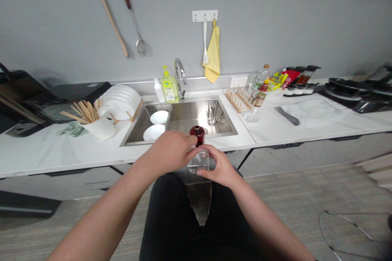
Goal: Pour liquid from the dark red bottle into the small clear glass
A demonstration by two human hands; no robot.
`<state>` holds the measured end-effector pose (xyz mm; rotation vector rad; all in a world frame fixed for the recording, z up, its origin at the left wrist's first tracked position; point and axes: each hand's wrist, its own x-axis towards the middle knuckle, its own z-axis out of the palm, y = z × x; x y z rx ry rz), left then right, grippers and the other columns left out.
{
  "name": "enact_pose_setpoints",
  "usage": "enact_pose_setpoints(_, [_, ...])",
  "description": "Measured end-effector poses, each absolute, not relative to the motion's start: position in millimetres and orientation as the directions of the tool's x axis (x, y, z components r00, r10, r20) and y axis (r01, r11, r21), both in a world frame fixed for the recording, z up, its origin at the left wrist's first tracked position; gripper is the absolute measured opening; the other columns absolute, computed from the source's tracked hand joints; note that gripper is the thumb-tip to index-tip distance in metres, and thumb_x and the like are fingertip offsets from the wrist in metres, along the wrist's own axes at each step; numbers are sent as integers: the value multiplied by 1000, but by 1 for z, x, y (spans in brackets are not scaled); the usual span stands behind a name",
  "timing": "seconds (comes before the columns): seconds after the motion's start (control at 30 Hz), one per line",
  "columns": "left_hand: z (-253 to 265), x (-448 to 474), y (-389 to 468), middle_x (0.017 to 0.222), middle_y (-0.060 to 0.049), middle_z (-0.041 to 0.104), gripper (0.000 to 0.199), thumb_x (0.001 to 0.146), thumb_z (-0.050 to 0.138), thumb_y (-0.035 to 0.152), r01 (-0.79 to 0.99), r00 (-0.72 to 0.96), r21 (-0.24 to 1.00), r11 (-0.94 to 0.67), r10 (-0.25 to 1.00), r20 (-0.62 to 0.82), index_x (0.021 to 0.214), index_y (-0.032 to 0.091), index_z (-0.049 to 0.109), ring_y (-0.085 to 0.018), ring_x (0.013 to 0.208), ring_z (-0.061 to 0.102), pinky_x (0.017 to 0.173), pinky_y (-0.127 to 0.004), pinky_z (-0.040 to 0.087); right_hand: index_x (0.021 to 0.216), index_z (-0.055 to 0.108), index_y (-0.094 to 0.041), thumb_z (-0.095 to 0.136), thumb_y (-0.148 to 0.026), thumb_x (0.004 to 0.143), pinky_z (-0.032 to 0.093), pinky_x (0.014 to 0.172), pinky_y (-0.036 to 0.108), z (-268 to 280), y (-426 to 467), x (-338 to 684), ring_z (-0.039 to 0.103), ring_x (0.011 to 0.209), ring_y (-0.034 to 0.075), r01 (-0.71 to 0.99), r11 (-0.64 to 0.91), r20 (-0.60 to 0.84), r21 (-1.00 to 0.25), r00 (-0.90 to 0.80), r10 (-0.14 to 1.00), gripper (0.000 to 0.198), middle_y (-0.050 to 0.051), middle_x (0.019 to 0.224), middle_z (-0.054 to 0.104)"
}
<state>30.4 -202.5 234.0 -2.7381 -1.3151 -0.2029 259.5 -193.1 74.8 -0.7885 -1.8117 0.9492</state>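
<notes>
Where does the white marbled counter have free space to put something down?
Free: the white marbled counter in front of the white cylindrical holder of wooden sticks, and its front strip between the steel sink and the long grey object. Crowded: back right, where a white perforated basket holds colourful packets.

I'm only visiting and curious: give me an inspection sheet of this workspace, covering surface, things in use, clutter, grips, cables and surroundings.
Surface: pale marble-patterned countertop with an inset steel sink.
Things in use: clear container, held in front of the counter; dark red bottle just beyond it.
Clutter: crumpled green cloth beside the white chopstick holder; white bowls in the sink's left part.
Grips: bare hands; the right grip holds the clear container, the left grip is at its top, exact contact unclear.
Cables: nothing seen.
Surroundings: yellow cloth hanging on the grey wall.
</notes>
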Motion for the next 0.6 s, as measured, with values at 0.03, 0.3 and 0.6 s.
enact_pose_setpoints(0.03, [235, 27, -202, 87, -11, 79, 40, 114, 54, 50, 780, 616, -8, -625, 766, 182, 102, 20, 77, -29, 83, 76, 71, -37, 48, 148, 67, -27, 101, -40, 77, 62, 113, 49, 74, -193, 260, 76, 129, 35, 124, 497, 422, -859, -378, 824, 80, 13, 147, 75])
enact_pose_setpoints(0.3, [246, -2, -203, 106, -6, 83, 26, 112, 61, 43, 737, 549, 213, -642, 751, 367, 116, 23, 78, -25, 95, 77, 84, -36, 52, 148, 67, -26, 101, -41, 77, 61, 114, 49, 68, -189, 261, 76, 127, 33, 120, 473, 403, -873, -369, 838, 80, 12, 145, 76])
enact_pose_setpoints(0.6, [247, -5, -204, 97, -4, 81, 25, 111, 62, 41, 737, 514, 273, -618, 775, 367, 112, 23, 78, -22, 86, 74, 76, -33, 49, 147, 66, -27, 101, -41, 78, 61, 113, 48, 67, -187, 258, 76, 127, 32, 85, 456, 394, -886, -377, 838, 79, 12, 146, 75])
